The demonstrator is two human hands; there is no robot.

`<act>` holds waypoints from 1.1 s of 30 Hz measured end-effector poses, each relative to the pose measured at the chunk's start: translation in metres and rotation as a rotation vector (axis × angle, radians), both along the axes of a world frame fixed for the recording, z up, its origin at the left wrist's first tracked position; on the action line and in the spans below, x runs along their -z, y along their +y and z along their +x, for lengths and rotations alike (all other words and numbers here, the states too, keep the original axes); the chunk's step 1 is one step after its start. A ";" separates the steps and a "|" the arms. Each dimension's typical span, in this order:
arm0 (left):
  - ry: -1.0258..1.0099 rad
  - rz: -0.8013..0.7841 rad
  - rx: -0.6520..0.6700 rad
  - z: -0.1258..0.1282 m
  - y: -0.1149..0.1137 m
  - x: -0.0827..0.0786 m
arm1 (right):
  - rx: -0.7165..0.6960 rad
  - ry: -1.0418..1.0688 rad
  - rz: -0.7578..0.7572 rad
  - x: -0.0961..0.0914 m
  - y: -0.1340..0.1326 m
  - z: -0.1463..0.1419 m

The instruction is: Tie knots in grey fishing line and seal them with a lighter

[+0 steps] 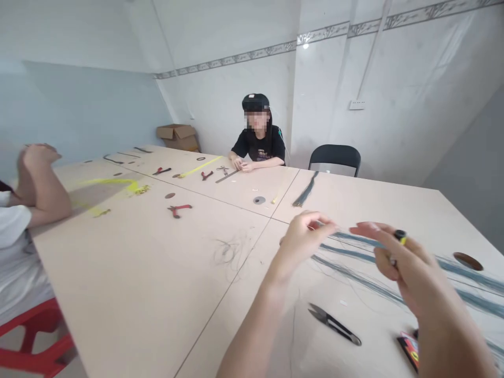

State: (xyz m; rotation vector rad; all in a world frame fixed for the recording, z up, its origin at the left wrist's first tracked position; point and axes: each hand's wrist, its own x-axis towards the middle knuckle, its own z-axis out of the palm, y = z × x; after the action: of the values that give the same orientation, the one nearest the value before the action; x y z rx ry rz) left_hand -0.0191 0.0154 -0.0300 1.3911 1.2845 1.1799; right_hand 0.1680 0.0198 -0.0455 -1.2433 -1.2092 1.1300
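My right hand point(405, 265) is pinching a small black-and-yellow object point(400, 237) between thumb and fingertips, above blue-grey fibre strands point(356, 266) lying across the right part of the tabletop point(315, 362). My left hand point(303, 244) is hovering just beside it, its fingers point(321, 220) pressed loosely together; whether they are gripping anything, I cannot tell. Black-handled thread snips point(334, 324) are lying toward the tabletop's near edge, below my hands.
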 end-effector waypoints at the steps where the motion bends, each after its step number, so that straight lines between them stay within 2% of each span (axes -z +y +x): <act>1: -0.003 0.020 0.028 0.004 0.000 0.001 | -0.061 -0.004 -0.061 0.001 0.000 -0.005; 4: -0.017 0.064 0.023 0.010 -0.001 0.002 | -0.157 0.081 -0.151 0.004 -0.001 -0.016; 7: -0.044 0.041 0.005 0.009 -0.003 0.001 | -0.132 0.161 -0.136 0.005 0.000 -0.015; 11: -0.069 0.004 0.075 0.010 -0.004 0.001 | -0.162 0.086 -0.149 0.006 0.002 -0.013; 14: -0.002 -0.007 0.069 0.010 0.000 0.002 | -0.256 0.073 -0.167 0.004 0.000 -0.009; 17: 0.108 -0.041 0.020 0.003 0.006 0.005 | -0.252 0.080 -0.174 0.001 0.000 0.007; 19: 0.118 -0.078 0.017 -0.007 0.012 0.008 | -0.173 0.056 -0.158 0.001 0.001 0.027; 22: 0.157 -0.107 -0.043 -0.025 0.027 0.017 | 0.056 0.065 -0.134 0.006 0.002 0.066; 28: 0.336 -0.258 -0.081 -0.045 0.051 0.047 | 0.586 0.253 -0.132 0.037 -0.006 0.135; 31: 0.442 -0.372 -0.040 -0.039 0.058 0.064 | 0.699 0.246 -0.118 0.057 -0.005 0.153; 33: 0.507 -0.425 -0.015 -0.032 0.064 0.076 | 0.696 0.223 -0.099 0.067 -0.003 0.161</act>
State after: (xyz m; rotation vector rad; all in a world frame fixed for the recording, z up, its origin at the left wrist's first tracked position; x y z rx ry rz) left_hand -0.0510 0.0792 -0.1055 1.3966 1.7743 0.5191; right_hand 0.3290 0.0170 -0.1122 -1.4137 -0.4839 0.7784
